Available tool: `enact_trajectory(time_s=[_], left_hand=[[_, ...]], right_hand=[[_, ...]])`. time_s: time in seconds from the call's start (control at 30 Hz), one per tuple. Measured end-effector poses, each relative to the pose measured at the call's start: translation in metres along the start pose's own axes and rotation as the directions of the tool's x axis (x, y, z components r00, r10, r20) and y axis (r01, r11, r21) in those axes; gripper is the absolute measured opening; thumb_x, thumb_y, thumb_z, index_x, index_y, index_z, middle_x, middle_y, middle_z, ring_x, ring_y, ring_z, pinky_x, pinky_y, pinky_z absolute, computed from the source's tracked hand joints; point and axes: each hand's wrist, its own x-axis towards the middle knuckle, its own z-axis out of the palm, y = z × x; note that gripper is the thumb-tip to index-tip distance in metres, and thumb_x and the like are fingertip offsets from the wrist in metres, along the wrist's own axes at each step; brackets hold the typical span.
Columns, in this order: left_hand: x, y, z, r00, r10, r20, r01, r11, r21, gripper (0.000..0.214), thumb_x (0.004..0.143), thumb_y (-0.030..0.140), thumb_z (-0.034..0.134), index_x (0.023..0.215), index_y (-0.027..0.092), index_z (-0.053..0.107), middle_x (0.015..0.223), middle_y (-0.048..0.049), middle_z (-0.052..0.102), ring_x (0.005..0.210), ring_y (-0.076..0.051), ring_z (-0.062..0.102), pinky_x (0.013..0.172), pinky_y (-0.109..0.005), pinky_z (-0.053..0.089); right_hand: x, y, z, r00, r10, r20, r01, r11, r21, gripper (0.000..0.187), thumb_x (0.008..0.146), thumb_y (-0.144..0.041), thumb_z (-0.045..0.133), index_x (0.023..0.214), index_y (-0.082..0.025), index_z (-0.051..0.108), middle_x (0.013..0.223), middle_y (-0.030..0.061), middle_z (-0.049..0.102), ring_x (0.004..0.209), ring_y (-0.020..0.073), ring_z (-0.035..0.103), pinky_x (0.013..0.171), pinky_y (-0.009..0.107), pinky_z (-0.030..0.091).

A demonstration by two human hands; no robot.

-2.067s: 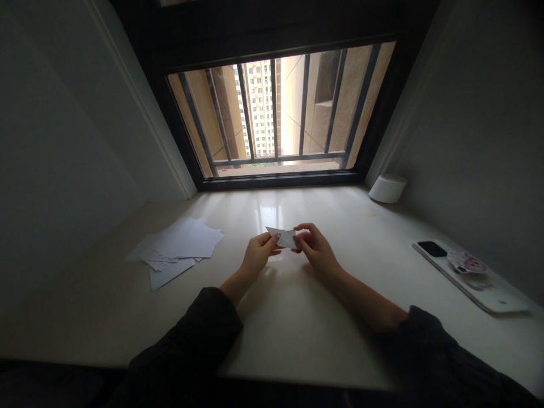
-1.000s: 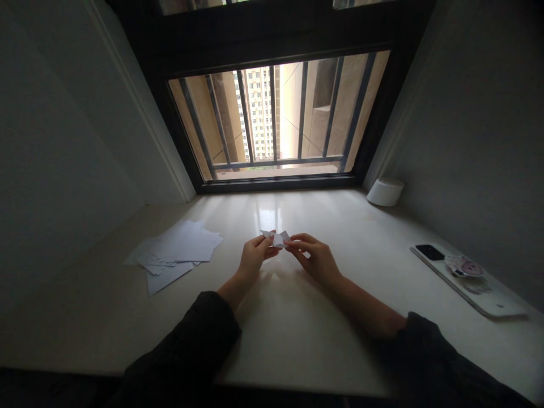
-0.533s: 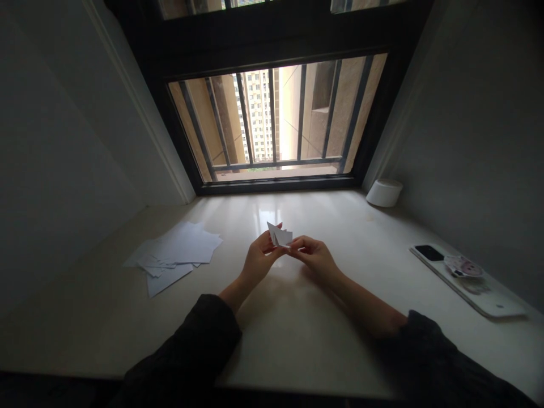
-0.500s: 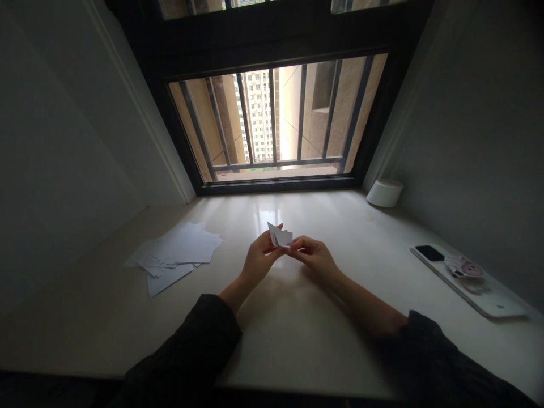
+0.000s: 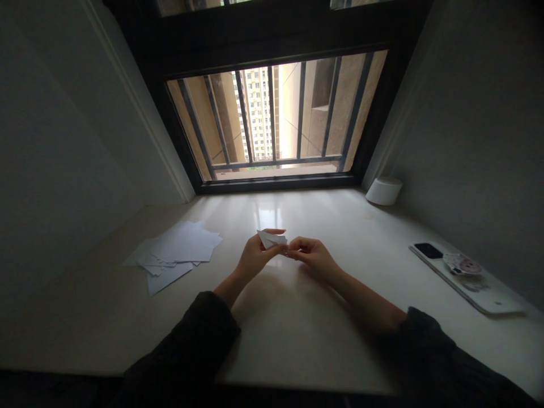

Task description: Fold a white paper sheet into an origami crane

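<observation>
A small piece of folded white paper [image 5: 271,239] is held above the sill, with a pointed corner toward the left. My left hand [image 5: 255,254] grips it between thumb and fingers, the thumb lying along its near side. At the paper's right end, my right hand [image 5: 309,251] has thumb and forefinger pinched together, touching or very near the edge. The fingertips partly hide that end, and the inner folds are too small to make out.
A loose pile of white paper sheets [image 5: 182,246] lies to the left on the pale sill [image 5: 272,328]. On the right is a white phone [image 5: 488,300] with a cartoon-figure grip [image 5: 463,265]. A white cup-like object [image 5: 383,191] stands near the barred window [image 5: 276,184].
My left hand has shifted slightly left with the folded paper, which now sits lower and flatter between its thumb and fingers. The right hand has barely moved.
</observation>
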Motion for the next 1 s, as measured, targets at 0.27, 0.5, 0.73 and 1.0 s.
enact_trajectory(time_s=[0.27, 0.5, 0.73, 1.0], left_hand=[[0.0, 0.001, -0.001, 0.996, -0.006, 0.091, 0.007, 1.0, -0.011, 0.048, 0.07, 0.035, 0.071, 0.111, 0.014, 0.056, 0.092, -0.0084, 0.068, 0.087, -0.021, 0.064, 0.078, -0.034, 0.048], [0.003, 0.0, -0.009, 0.98, -0.095, 0.173, 0.082, 0.993, 0.085, 0.048, 0.071, 0.038, 0.069, 0.112, 0.015, 0.057, 0.087, -0.0067, 0.065, 0.078, -0.017, 0.06, 0.071, -0.031, 0.047], [0.002, 0.004, -0.014, 0.963, -0.109, 0.245, 0.087, 0.991, 0.097, 0.047, 0.073, 0.035, 0.068, 0.113, 0.014, 0.056, 0.083, -0.0054, 0.063, 0.077, -0.015, 0.057, 0.074, -0.031, 0.044], [0.0, 0.006, -0.017, 0.951, -0.102, 0.293, 0.054, 0.984, 0.168, 0.045, 0.073, 0.037, 0.068, 0.111, 0.015, 0.056, 0.089, -0.0061, 0.063, 0.081, -0.017, 0.058, 0.076, -0.032, 0.044]], right_hand=[[0.001, 0.002, -0.001, 1.0, 0.01, 0.01, -0.01, 1.0, -0.018, 0.028, 0.057, -0.041, 0.079, 0.067, -0.018, 0.066, 0.068, -0.0001, 0.063, 0.063, 0.0136, 0.057, 0.061, 0.028, 0.044], [0.002, 0.004, -0.003, 0.999, 0.028, 0.039, -0.027, 0.999, -0.031, 0.026, 0.057, -0.039, 0.079, 0.067, -0.018, 0.067, 0.067, 0.0005, 0.065, 0.066, 0.0153, 0.059, 0.065, 0.029, 0.044], [0.002, 0.008, -0.006, 0.995, 0.053, 0.088, -0.046, 0.996, -0.078, 0.025, 0.059, -0.039, 0.077, 0.069, -0.018, 0.069, 0.068, 0.0014, 0.066, 0.065, 0.0142, 0.057, 0.064, 0.029, 0.043], [0.001, 0.007, -0.006, 0.989, 0.099, 0.111, -0.084, 0.988, -0.13, 0.026, 0.058, -0.041, 0.076, 0.069, -0.018, 0.069, 0.069, 0.0022, 0.066, 0.066, 0.0155, 0.056, 0.064, 0.029, 0.042]])
